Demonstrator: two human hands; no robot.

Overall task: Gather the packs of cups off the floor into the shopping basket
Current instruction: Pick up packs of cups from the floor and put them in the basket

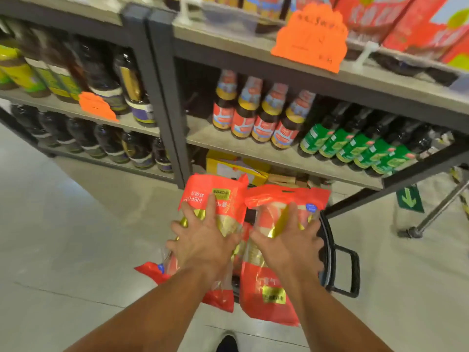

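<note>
Two long red and gold packs of cups lie side by side across the top of a black shopping basket [330, 250] on the floor. My left hand [203, 240] lies spread on the left pack [215, 194], fingers fairly straight, pressing down on it. My right hand [289, 245] lies spread the same way on the right pack [264, 295]. The packs hide most of the basket; only its right rim and handle [352, 270] show. Both packs stick out past the basket's near and far edges.
Dark metal shelving [165, 97] full of sauce bottles stands just beyond the basket, with a yellow carton [228, 163] under its lowest shelf. A metal stand's leg and foot [416, 232] are at right. Pale tiled floor [76, 237] lies open to the left. My shoe [227, 344] shows at the bottom.
</note>
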